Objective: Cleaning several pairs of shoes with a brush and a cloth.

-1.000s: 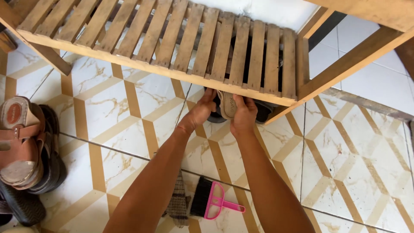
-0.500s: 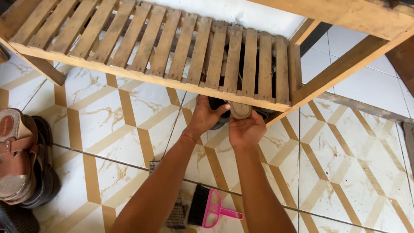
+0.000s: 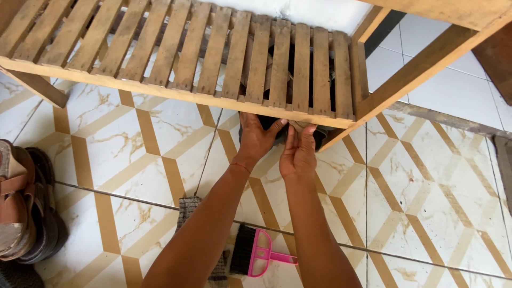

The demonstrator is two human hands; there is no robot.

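1. Left hand [image 3: 257,137] is closed on a dark shoe [image 3: 272,128], held just under the front edge of the slatted wooden shelf [image 3: 176,58].
2. Right hand [image 3: 298,152] is pressed, fingers extended, against a tan sandal [image 3: 305,128] beside it, mostly hidden under the shelf.
3. A pink-handled brush [image 3: 256,257] is seen on the tiled floor [image 3: 426,186] between the forearms, beside a striped cloth [image 3: 189,210].
4. Brown sandals [image 3: 18,208] are stacked at far left.

Bare forearms, thin red thread around left wrist [image 3: 241,167]
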